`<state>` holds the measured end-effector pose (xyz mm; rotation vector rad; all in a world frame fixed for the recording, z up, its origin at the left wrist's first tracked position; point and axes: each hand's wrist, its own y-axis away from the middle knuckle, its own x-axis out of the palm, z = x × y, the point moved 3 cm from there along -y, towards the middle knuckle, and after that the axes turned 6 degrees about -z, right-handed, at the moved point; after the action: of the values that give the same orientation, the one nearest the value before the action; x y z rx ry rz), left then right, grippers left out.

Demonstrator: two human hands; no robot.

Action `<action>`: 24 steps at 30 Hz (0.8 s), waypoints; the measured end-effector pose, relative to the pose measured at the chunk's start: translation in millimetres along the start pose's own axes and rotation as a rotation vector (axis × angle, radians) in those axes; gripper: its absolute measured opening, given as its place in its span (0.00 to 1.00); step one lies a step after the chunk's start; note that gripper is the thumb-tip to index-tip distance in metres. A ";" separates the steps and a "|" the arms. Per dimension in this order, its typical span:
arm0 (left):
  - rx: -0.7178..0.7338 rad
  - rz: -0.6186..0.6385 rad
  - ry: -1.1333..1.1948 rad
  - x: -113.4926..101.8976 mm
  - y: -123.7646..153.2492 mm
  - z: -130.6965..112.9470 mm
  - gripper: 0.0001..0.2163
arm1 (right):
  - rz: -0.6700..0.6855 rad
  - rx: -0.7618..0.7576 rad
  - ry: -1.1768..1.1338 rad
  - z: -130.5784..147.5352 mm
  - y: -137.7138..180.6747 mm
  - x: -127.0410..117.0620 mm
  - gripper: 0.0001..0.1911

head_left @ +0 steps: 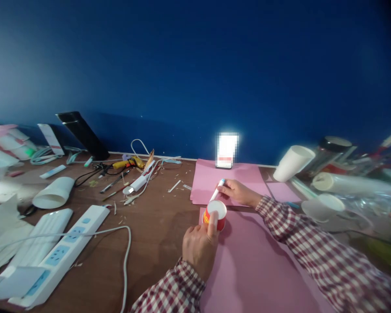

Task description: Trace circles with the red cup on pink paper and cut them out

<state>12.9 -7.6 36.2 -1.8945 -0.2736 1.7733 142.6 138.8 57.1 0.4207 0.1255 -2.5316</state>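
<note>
The left hand point(198, 245) has its fingers closed round a small red paper cup point(215, 215), holding it upside down on the near pink sheet point(247, 265), while the right hand point(237, 192) pinches a white pen with a pale blue cap point(217, 190), its tip at the cup's white base — the work looks to be in its early part, since no mark shows on that base or on the sheet. The cup is red with a yellow patch on its wall, near the middle of the brown tabletop point(156, 234) — a second pink sheet point(228, 180) lies just beyond it.
</note>
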 end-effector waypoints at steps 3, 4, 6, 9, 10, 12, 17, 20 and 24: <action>0.000 0.012 -0.001 -0.8 -0.2 0.0 0.22 | -0.048 0.007 -0.028 -3.6 9.1 -4.2 0.19; 0.002 0.014 0.000 -1.1 -0.4 0.0 0.23 | -0.066 0.009 -0.036 -4.9 12.3 -5.9 0.19; 0.013 0.012 0.002 -1.5 -1.0 0.2 0.23 | -0.104 0.018 -0.048 -7.6 18.8 -9.5 0.19; 0.029 0.005 -0.001 -1.1 -1.4 1.2 0.23 | -0.146 0.033 -0.065 -11.0 29.4 -13.7 0.19; 0.033 0.002 -0.003 -0.7 -1.3 1.6 0.23 | -0.153 0.035 -0.071 -11.6 33.2 -14.7 0.19; 0.036 -0.001 -0.004 0.0 -0.9 2.4 0.22 | -0.164 0.037 -0.080 -11.6 41.1 -16.1 0.18; 0.005 0.058 -0.013 0.8 -1.1 3.2 0.20 | -0.196 0.037 -0.075 -8.2 62.4 -17.7 0.18; -0.006 0.088 -0.015 -1.1 -2.6 2.5 0.21 | -0.229 0.023 -0.054 -5.6 75.1 -18.0 0.17; -0.013 0.104 -0.011 -2.3 -3.1 3.0 0.22 | -0.287 0.008 -0.009 -3.6 90.4 -18.2 0.15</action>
<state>10.3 -5.4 39.7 -1.9406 -0.1940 1.8534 207.5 73.2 59.7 0.4202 0.1844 -2.8165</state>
